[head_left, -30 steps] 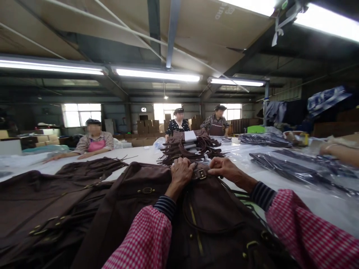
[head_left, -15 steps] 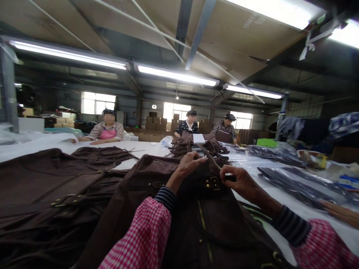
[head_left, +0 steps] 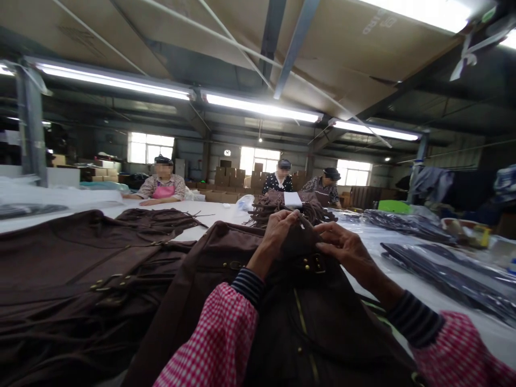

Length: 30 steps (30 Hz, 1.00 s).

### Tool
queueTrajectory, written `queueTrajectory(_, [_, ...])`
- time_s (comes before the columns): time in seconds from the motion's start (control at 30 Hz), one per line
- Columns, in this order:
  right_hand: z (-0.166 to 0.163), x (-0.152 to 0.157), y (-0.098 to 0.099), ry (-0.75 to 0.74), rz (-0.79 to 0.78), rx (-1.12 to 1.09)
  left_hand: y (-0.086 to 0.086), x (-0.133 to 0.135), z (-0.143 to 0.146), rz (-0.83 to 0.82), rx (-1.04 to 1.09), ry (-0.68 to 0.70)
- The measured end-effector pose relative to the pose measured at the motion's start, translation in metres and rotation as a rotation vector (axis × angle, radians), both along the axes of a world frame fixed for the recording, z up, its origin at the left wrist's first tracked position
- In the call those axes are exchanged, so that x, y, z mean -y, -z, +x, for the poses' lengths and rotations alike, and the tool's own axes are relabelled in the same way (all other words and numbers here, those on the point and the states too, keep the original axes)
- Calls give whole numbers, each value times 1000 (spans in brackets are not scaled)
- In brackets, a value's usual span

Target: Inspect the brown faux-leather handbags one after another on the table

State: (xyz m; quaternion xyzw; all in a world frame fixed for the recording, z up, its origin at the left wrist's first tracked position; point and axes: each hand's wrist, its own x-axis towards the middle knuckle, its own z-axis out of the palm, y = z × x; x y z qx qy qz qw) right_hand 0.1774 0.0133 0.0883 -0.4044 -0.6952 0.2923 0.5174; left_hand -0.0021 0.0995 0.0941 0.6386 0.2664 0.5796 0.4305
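A dark brown bag [head_left: 237,242] with a brass buckle, rivets and a long zip lies before me, its top edge facing away. My left hand [head_left: 276,236] is closed, thumb and forefinger pinching a strap-like strip of the bag near that edge. Just to the right, my right hand [head_left: 346,250] has its fingers bent together at the same strip, above the buckle [head_left: 318,263]. What lies between the right fingertips is partly hidden. A curved handle [head_left: 322,349] rests on the bag's front. More brown bags [head_left: 92,252] with straps are heaped at my left.
Behind the bag stands a stack of brown strapped pieces [head_left: 278,207] with a white band [head_left: 293,200]. Dark items in clear plastic [head_left: 439,269] lie on the white table [head_left: 201,212] at right. Several people [head_left: 163,185] stand across the table; clear sheeting [head_left: 68,196] lies far left.
My right hand has moved left and up, closer to my left hand, and its fingers have stretched forward. The view has shifted left. A hand at the far right edge is out of view.
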Motion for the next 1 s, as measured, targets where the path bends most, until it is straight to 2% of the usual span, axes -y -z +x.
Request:
queueTrajectory(0.2, [3,13,-19,32,118,321,-11,11,1,-48,154,11])
queueTrajectory(0.33, [1,3,-31,108,115,233,-19,20,3,-23,206,47])
queueTrajectory(0.43, [-4,-11,-41,225,272,188,-25,28,5,37,201,85])
queueTrajectory(0.5, [-11,-18,-50,168,301,234,-27,31,5,72,193,103])
queueTrajectory(0.57, [-17,-22,-58,40,244,267,-28,31,3,82,187,104])
queueTrajectory(0.67, [-21,-25,-66,-70,217,338,-28,27,1,74,152,37])
queueTrajectory(0.73, [-19,-27,-68,-6,302,470,-26,23,3,78,119,-38])
queueTrajectory(0.87, [-7,-27,-67,257,564,887,-22,19,9,60,165,-120])
queueTrajectory(0.93, [1,-25,-64,305,634,1074,-20,17,10,-7,219,-143])
queueTrajectory(1.0, [11,-22,-57,313,631,1172,-16,13,11,-80,258,-196])
